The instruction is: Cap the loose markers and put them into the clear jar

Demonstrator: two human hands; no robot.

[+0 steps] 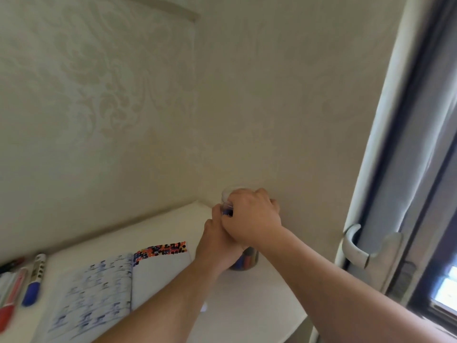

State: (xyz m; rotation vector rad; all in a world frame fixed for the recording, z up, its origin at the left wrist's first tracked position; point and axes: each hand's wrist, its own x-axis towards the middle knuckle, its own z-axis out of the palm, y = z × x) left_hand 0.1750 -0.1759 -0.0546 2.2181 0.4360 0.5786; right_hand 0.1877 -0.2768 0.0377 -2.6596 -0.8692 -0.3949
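The clear jar (228, 193) stands at the far right corner of the white table, with coloured markers showing through its base. My left hand (217, 246) wraps round the jar's side. My right hand (252, 216) is over the jar's mouth, fingers curled round a dark blue marker (227, 211) that pokes into the jar. On the left of the table lie loose markers: a blue-capped one (33, 284) and a red-capped one (10, 305), with more at the frame's edge.
An open notebook (99, 288) with blue writing and a strip of coloured dots lies in the middle of the white table (247, 305). A patterned wall runs behind. A window frame with a handle (356, 246) and a grey curtain stands to the right.
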